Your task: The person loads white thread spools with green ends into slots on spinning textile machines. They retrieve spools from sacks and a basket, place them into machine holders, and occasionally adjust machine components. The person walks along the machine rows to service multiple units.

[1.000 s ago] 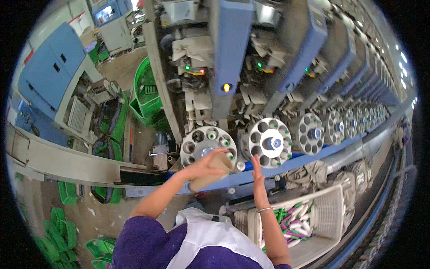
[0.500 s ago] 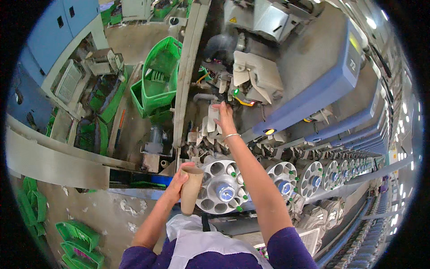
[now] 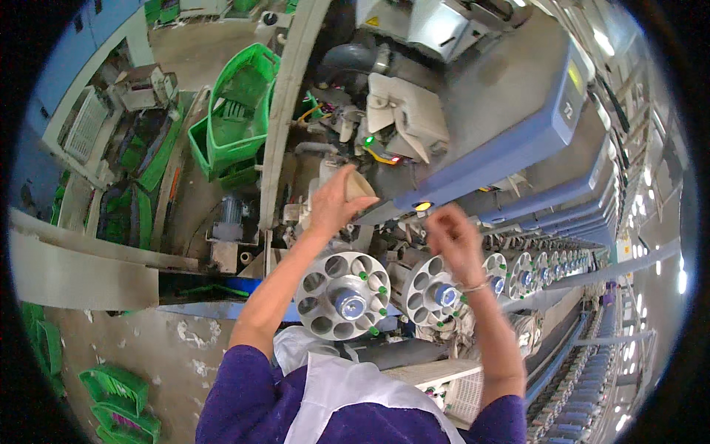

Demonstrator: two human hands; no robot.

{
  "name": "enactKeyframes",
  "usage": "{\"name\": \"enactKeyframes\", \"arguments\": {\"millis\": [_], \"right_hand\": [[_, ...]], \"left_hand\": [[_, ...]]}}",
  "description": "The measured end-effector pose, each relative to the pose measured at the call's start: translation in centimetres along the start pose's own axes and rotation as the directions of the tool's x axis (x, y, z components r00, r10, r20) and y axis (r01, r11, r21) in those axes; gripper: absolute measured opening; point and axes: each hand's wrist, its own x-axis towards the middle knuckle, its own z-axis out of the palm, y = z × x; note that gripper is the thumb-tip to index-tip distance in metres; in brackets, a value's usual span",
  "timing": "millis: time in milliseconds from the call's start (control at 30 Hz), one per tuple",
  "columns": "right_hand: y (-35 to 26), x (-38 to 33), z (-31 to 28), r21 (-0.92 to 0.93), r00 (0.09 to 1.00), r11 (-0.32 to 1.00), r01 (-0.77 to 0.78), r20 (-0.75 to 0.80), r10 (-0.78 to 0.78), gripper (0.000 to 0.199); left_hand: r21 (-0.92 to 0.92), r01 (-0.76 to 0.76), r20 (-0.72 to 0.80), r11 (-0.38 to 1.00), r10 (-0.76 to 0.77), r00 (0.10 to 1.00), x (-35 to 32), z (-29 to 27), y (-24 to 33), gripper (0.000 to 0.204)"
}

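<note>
Above the round grey magazine (image 3: 344, 296), left hand (image 3: 330, 207) grasps a tan cardboard cone (image 3: 358, 185) (raised toward the winding unit (image 3: 403, 122)); right hand (image 3: 455, 240) hangs loosely curled, holding nothing.

Your left hand (image 3: 330, 206) grips a matt, tan cardboard cone (image 3: 356, 185), its surface smooth and paper-like under your fingers (image 3: 347, 194). Just below your wrists, the round bobbin magazines (image 3: 342, 294) look like dull grey cast metal with glossy blue plastic hubs. Above your fingertips, the machine housing (image 3: 518, 126) shows smooth, satin blue-grey painted panels.
</note>
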Motion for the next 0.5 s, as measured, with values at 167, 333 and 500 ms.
{"name": "enactKeyframes", "arguments": {"millis": [167,333,500], "right_hand": [[-11.8,0.9,-4.2,-0.330,0.940,0.881,0.340,0.111,-0.322,0.002],[-16.7,3.2,-2.4,-0.513,0.780,0.669,0.538,0.002,-0.625,0.007],[-11.2,4.3,1.4,-0.507,0.759,0.565,0.651,0.445,-0.476,0.016]], "left_hand": [[0.054,-0.377,-0.064,0.924,0.380,0.923,0.3,0.5,1.0,0.079],[-0.088,-0.282,-0.060,0.955,0.278,0.959,0.0,-0.5,3.9,0.078],[-0.385,-0.266,-0.057,0.884,0.264,0.963,-1.2,-4.3,7.7,0.077]]}}
